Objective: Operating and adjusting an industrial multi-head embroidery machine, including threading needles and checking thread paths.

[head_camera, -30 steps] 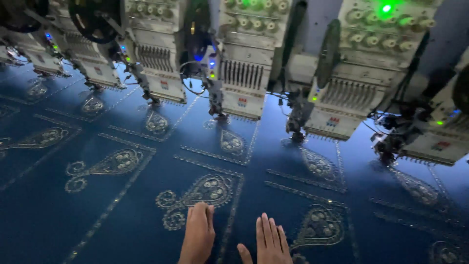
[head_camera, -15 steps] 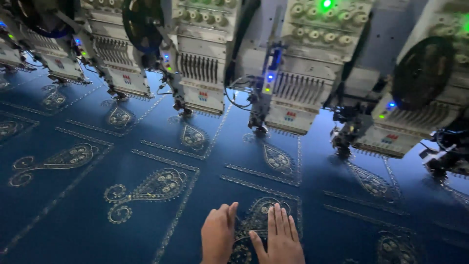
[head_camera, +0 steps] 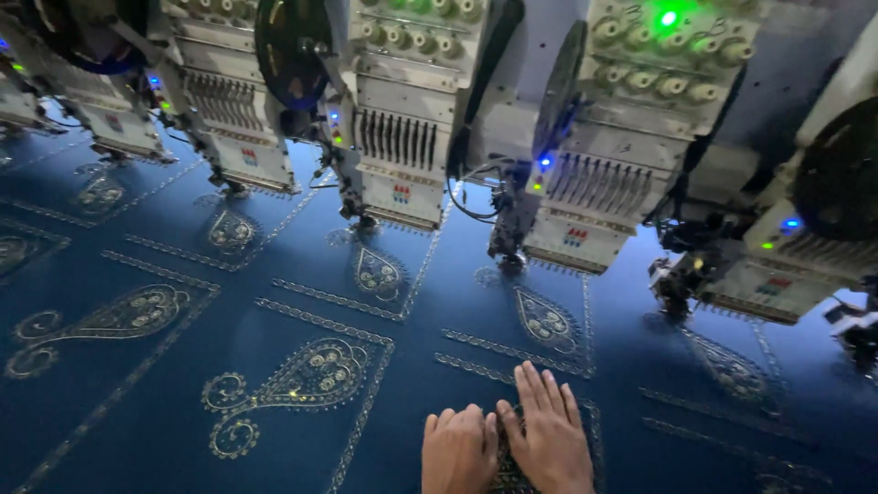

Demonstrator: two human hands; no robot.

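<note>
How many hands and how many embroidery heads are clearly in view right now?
Hands: 2, left hand and right hand
Embroidery heads: 5
Total: 7

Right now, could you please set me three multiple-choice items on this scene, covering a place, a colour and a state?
1. Where do the hands rest?
A. On a machine head
B. On the cloth, over a stitched motif
C. In the air

2. What colour is the cloth?
A. Red
B. White
C. Dark blue

3. How are the hands?
A. Flat, palms down, holding nothing
B. Clenched round a tool
C. Pinching a thread

Answers:
1 B: the left hand and right hand lie side by side on the cloth, partly covering a pale motif.
2 C: the cloth shows deep blue under the machine heads.
3 A: fingers are spread flat, nothing gripped.
</note>
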